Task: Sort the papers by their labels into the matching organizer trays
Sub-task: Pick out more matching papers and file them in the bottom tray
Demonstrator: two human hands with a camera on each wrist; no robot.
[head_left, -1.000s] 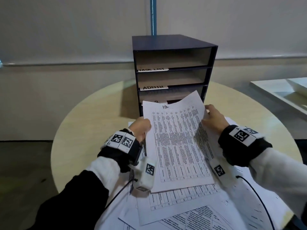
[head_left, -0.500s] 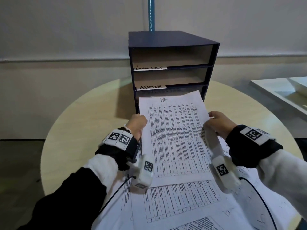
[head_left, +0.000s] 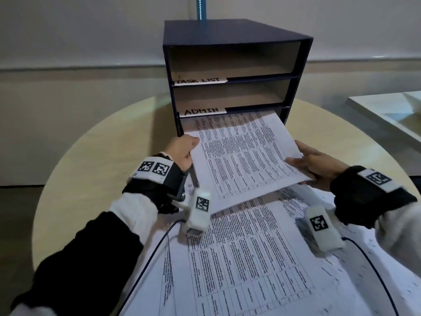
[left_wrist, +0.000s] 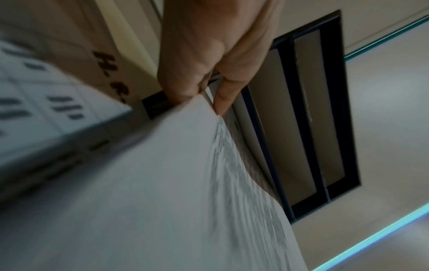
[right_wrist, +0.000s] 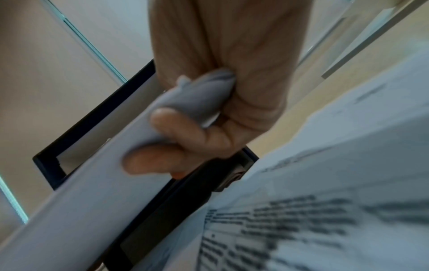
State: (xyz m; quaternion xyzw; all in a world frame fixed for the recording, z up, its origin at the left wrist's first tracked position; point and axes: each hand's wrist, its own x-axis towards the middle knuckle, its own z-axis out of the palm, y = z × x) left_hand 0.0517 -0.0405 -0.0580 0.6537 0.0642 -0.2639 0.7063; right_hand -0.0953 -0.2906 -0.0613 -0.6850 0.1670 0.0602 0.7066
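Note:
A dark blue organizer (head_left: pixel 234 35) stands at the table's far side, with trays labelled TASK LIST (head_left: pixel 200 80) and ADMIN (head_left: pixel 201 111). A printed sheet (head_left: pixel 241 156) lies flat, its far end inside the lowest tray under ADMIN. My left hand (head_left: pixel 182 148) pinches the sheet's left edge, seen close in the left wrist view (left_wrist: pixel 209 102). My right hand (head_left: pixel 312 165) grips its right edge, with fingers (right_wrist: pixel 167 128) curled under the paper (right_wrist: pixel 92 174). The left wrist view shows an "H.R." label (left_wrist: pixel 113 77) by the lowest tray.
Several more printed papers (head_left: pixel 250 258) lie spread over the near part of the round wooden table (head_left: pixel 102 156). A white table (head_left: pixel 387 110) stands at the right. A blue pole (head_left: pixel 200 8) rises behind the organizer. Cables (head_left: pixel 145 265) trail from the wrist cameras.
Both hands have carried the sheet forward and laid it flatter; its top end, earlier in front of the organizer, now sits inside the lowest tray.

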